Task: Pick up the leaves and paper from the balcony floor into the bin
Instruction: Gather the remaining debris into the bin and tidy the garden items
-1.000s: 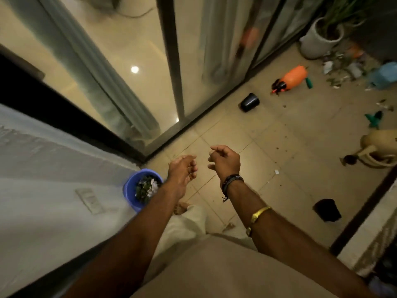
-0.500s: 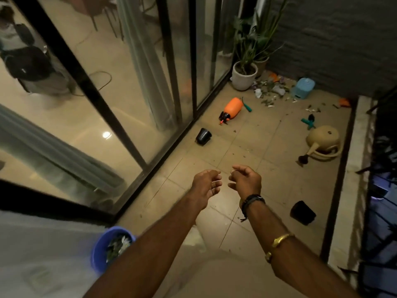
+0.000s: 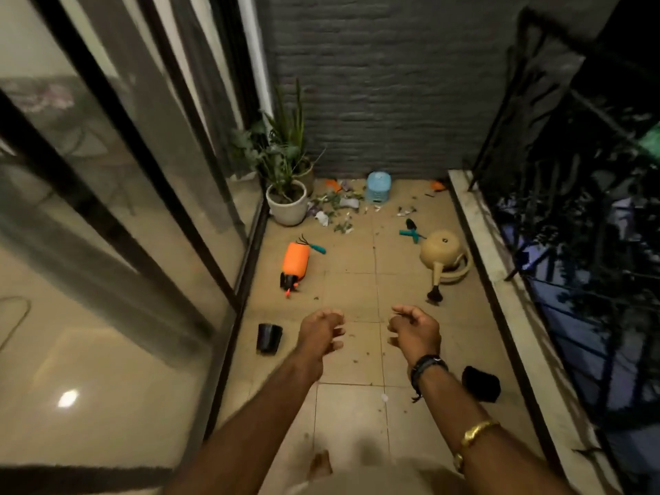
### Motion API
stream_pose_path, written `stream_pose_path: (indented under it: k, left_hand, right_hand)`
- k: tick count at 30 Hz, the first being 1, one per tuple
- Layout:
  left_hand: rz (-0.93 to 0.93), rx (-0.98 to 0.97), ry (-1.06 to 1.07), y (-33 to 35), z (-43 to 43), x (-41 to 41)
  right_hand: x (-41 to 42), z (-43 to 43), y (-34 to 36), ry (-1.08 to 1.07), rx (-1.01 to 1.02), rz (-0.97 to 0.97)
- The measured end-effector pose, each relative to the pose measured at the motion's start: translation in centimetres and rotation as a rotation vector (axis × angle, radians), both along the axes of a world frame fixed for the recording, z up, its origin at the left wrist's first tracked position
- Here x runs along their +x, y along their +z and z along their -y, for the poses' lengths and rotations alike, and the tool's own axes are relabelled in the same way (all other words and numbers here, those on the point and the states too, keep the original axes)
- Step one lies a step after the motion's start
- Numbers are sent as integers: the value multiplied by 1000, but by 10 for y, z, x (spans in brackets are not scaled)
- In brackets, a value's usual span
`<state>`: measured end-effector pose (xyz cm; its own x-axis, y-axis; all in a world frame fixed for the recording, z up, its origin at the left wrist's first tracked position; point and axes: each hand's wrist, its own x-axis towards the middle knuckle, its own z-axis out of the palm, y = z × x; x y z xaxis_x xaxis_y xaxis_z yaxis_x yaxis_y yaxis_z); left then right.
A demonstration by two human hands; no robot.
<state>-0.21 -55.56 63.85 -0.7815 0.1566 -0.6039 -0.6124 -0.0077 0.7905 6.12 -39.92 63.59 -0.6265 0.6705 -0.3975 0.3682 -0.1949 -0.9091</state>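
Observation:
A scatter of green leaves and white paper scraps (image 3: 334, 210) lies on the tiled balcony floor (image 3: 351, 291) at the far end, beside a white plant pot (image 3: 287, 206). A few more scraps (image 3: 406, 210) lie further right. My left hand (image 3: 320, 329) and my right hand (image 3: 415, 329) hang in front of me above the tiles, fingers loosely curled, holding nothing. Both hands are well short of the litter. The blue bin is out of view.
An orange sprayer bottle (image 3: 295, 266), a tan watering can (image 3: 444, 259), teal garden tools (image 3: 411, 233), a light blue container (image 3: 378, 187) and two small black pots (image 3: 269, 338) (image 3: 480, 384) lie on the floor. Glass sliding doors run along the left, a railing along the right.
My view has swung up and away from the blue bin toward the far end of the balcony. Both empty hands moved apart a little.

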Motion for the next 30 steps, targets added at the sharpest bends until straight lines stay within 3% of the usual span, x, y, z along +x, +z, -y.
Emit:
stream_pose_path:
  k: [7, 14, 30]
  left_hand:
    - [-70, -63, -163, -2, -55, -114]
    - [-135, -107, -275, -6, -172, -236]
    - [-37, -141, -275, -10, -407, -477]
  right_hand:
    - [-96, -52, -3, -120, -25, -23]
    - [-225, -148, -15, -125, -6, -48]
    - [-469, -369, -23, -108, -8, 6]
